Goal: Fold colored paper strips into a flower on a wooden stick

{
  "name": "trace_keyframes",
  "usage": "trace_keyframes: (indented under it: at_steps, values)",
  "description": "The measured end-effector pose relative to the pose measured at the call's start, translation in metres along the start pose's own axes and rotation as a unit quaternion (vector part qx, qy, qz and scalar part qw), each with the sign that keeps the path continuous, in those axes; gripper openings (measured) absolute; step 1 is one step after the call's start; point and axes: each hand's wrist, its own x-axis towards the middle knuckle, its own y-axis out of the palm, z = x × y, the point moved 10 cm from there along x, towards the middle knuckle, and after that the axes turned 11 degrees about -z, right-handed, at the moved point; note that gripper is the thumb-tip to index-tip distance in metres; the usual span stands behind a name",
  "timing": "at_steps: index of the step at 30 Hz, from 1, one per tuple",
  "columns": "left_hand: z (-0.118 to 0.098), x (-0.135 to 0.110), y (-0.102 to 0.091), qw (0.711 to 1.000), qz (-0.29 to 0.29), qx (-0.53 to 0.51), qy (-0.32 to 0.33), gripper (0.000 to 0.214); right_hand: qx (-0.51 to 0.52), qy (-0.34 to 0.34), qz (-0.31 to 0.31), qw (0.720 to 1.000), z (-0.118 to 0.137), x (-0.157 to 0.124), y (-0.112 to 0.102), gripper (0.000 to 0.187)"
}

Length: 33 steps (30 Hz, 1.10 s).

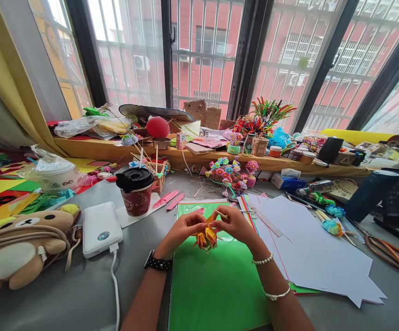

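Both hands meet over a green sheet [216,285] on the table. Between them is a folded paper flower [206,239] in yellow and orange, with some pink at its edges. My left hand [189,227] pinches the flower's upper left part with thumb and fingers. My right hand [232,225] is closed at its upper right, and a thin pale stick [222,214] shows between those fingers. Whether the stick touches the flower is hidden by the fingertips.
A lidded coffee cup [135,195], a white power bank [101,230] with a cable and a plush bear [23,248] stand left. White paper sheets [310,243] lie right, near scissors [389,253]. Pink paper strips [167,198] and crocheted flowers [225,172] are behind, below a cluttered windowsill [182,161].
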Motion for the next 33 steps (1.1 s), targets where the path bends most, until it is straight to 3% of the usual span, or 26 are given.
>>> trace_keyframes:
  at_steps: [4,10,16,25,33]
  values:
    - [-0.002,-0.001,0.002,1.0,0.004,-0.006,0.006,0.026,0.072,0.07,0.022,0.995,-0.01,-0.004,0.007,0.022]
    - [0.001,0.003,-0.003,1.0,-0.022,0.013,0.007,0.027,0.11,0.085,0.039,0.989,-0.015,-0.004,0.009,0.024]
    - [-0.003,0.002,-0.002,1.0,-0.02,0.002,0.016,0.027,0.03,0.039,0.028,0.998,-0.012,-0.001,0.002,0.022]
    - [-0.008,0.0,0.0,0.999,-0.017,0.008,0.047,0.026,0.036,0.067,0.034,0.997,-0.017,-0.004,0.008,0.017]
    - [-0.009,0.003,-0.007,0.995,-0.042,0.06,0.072,0.022,-0.126,-0.011,-0.005,0.992,-0.003,-0.001,0.002,0.007]
